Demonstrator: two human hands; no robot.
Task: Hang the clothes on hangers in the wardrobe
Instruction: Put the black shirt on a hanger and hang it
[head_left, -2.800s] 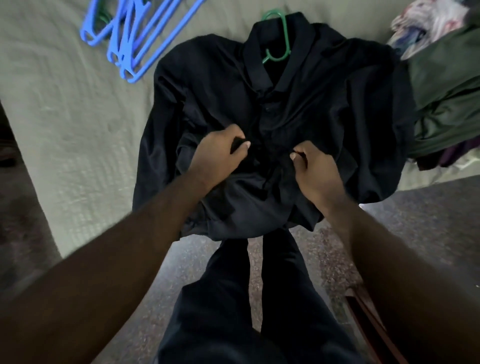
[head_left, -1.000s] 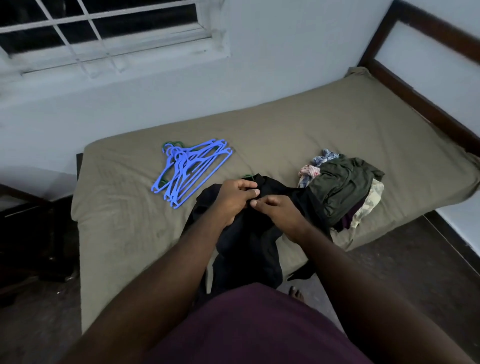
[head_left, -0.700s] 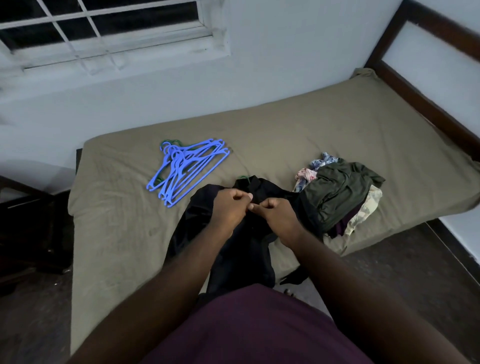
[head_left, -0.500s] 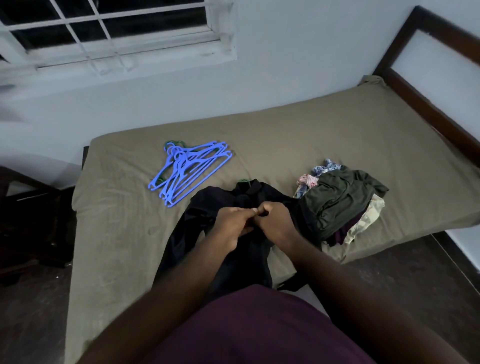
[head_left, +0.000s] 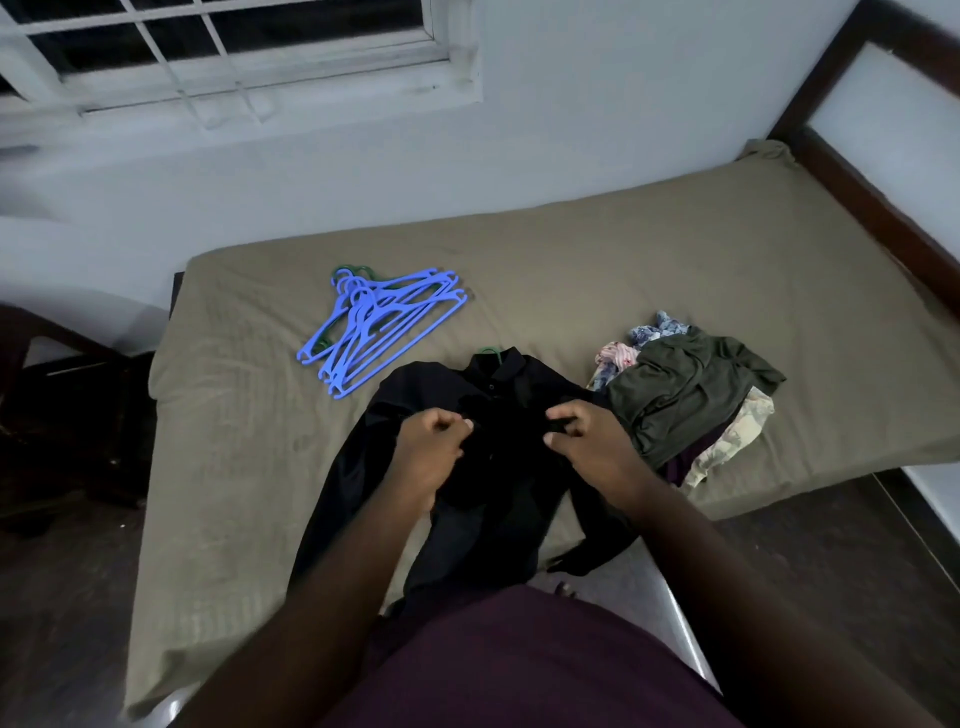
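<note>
The left hand (head_left: 431, 454) and right hand (head_left: 595, 444) pinch the soft, floppy shirt (head_left: 498, 499) with curled fingers (head_left: 451, 423); it looks easier to lift by its hanger (head_left: 491, 350).

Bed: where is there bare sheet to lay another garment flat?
Free: the wide stretch of bed beyond the clothes pile, up to the wooden bed frame; also the strip left of the blue hangers and black shirt. Crowded: the near edge, from hangers through shirt to pile.

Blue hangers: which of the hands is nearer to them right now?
Left. The left hand grips the black shirt just below and right of the blue hangers in view; the right hand holds the shirt farther right, beside the olive garment.
</note>
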